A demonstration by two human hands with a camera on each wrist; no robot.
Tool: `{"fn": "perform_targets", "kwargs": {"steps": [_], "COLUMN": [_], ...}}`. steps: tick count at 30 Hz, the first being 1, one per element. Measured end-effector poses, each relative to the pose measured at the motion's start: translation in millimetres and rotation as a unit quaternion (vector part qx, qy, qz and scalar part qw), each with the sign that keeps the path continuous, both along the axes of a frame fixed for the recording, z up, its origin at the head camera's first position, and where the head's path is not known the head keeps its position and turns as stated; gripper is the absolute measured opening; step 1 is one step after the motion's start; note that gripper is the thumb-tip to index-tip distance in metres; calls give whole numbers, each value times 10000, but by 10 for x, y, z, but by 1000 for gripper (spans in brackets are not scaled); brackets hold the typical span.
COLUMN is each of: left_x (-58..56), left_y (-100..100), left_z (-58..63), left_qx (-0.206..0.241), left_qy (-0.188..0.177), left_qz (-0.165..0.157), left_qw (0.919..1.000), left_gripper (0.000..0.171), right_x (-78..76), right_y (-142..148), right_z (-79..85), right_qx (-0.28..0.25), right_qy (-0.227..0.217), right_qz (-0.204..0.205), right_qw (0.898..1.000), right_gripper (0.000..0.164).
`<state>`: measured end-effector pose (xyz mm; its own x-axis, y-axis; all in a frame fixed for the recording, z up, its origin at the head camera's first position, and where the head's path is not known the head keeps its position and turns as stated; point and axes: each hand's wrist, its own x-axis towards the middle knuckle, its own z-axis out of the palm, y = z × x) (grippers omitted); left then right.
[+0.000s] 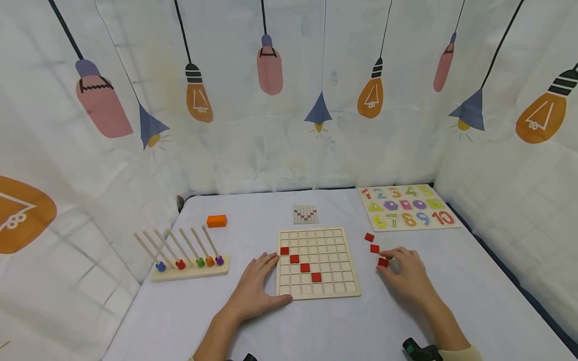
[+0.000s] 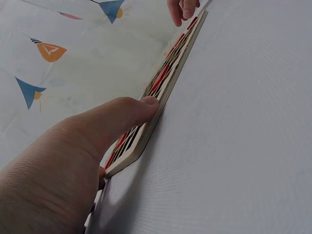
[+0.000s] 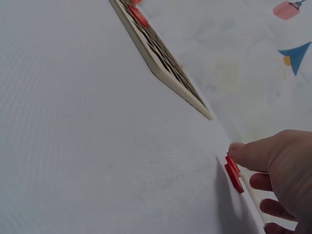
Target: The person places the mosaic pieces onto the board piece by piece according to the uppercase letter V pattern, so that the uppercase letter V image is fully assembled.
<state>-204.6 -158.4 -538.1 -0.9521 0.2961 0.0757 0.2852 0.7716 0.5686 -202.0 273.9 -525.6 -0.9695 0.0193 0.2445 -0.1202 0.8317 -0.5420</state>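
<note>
A pale wooden grid board (image 1: pixel 334 250) lies on the table with several red square tiles, one of them a red tile (image 1: pixel 305 267), in a diagonal of its cells. My left hand (image 1: pixel 259 288) rests against the board's near left corner. Its thumb lies on the near edge and its fairly straight fingers along the left edge. To the right of the board, my right hand (image 1: pixel 408 276) pinches a red square tile (image 1: pixel 382 262) between thumb and forefinger, low over the cloth. Two more tiles, a middle one (image 1: pixel 375 248) and a farther one (image 1: pixel 369 237), lie just beyond it.
Behind the board is a small pattern card (image 1: pixel 306 214) with red squares on a grid. A number-and-shape puzzle board (image 1: pixel 402 206) lies at the back right. On the left stand a peg rack (image 1: pixel 194 272) with coloured beads and an orange block (image 1: pixel 217 221).
</note>
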Motion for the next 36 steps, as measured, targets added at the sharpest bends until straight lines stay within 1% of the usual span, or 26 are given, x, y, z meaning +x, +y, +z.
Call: {"fn": "perform_targets", "kwargs": {"steps": [10,17,26,36], "left_x": [-4,7,3,15], "left_y": [-9,-6,-6,-7], "left_z": [-7,7,-1,6], "left_qx": [10,54,58,98], "left_qy": [-75,-163,-141,-134], "left_qz": [-8,26,33,23], "left_qw": [10000,9998,9999,9999], "left_gripper": [117,117,116,116], "right_x": [-14,-21,-18,-25], "right_y": [60,81,76,62], "right_z": [-77,-103,-102,-58], "right_qx": [-47,22,-3,-112], "right_qy": [-113,-67,-83,-141], "right_qz": [-165,-207,-193,-148], "right_qw": [9998,9998,9998,9997], "right_gripper": [40,37,28,31]}}
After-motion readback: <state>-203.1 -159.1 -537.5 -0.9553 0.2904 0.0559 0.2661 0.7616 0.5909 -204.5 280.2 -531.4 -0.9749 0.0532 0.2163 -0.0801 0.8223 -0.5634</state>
